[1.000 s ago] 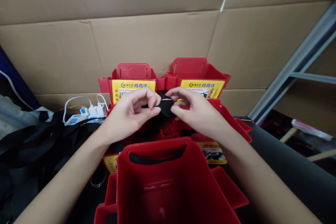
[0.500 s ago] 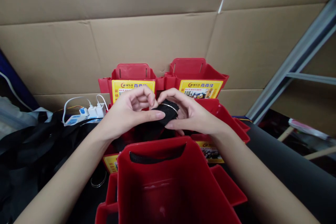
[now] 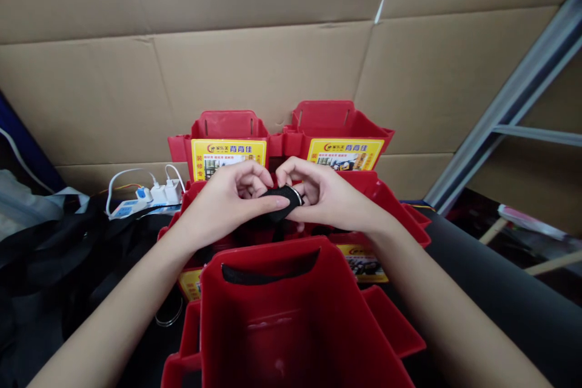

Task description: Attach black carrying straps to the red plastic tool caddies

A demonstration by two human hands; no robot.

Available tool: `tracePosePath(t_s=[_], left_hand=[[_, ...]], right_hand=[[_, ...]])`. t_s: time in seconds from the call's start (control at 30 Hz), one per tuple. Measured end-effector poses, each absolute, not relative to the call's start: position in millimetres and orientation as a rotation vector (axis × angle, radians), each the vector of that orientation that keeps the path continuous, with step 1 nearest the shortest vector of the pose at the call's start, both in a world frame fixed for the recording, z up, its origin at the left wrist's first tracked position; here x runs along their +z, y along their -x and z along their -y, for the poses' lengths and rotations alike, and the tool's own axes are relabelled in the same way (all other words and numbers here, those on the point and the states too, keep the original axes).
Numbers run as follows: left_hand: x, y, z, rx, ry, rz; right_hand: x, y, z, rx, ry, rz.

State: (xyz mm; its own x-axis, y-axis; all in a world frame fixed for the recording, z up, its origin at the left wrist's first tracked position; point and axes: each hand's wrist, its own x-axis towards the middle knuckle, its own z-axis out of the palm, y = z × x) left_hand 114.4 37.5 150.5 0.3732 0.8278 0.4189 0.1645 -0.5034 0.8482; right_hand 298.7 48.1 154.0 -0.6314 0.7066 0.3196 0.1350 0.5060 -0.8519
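Both my hands meet above the red plastic carriers. My left hand (image 3: 227, 200) pinches a black webbing strap (image 3: 279, 201) between thumb and fingers. My right hand (image 3: 330, 194) grips the same strap's end, where a thin metal ring (image 3: 297, 195) circles it. The strap hangs down behind the nearest red carrier (image 3: 291, 315), whose top slot has a black strap (image 3: 268, 276) threaded through it.
Two more red carriers with yellow labels (image 3: 230, 148) (image 3: 345, 148) stand at the back against a cardboard wall (image 3: 273, 60). A white power strip with chargers (image 3: 145, 197) lies left, beside black fabric (image 3: 54, 242). A metal ring (image 3: 168, 315) lies by the near carrier. A grey shelf frame (image 3: 513, 109) rises right.
My hands have lowered slightly and drawn closer. The strap, spread over my right fingers half a second ago, is now bunched tight between both hands.
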Motion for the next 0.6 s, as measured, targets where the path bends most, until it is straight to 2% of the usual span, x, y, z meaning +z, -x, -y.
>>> tracePosePath(t_s=[0.23,0.43,0.6], left_hand=[[157.3,-107.1,-33.4,0.955,-1.894,-0.847],[156.8,-100.4,-37.0,0.961,-1.835,-0.646],[160.3,-89.4,-38.3,0.876,-1.904,-0.566]], right_hand=[[151.8,-296.8,-45.9,0.997,0.584,2.211],[151.7,-299.2,-52.4,0.709,0.408,2.286],[145.0,-301.1,-60.5,0.809,0.288,2.235]])
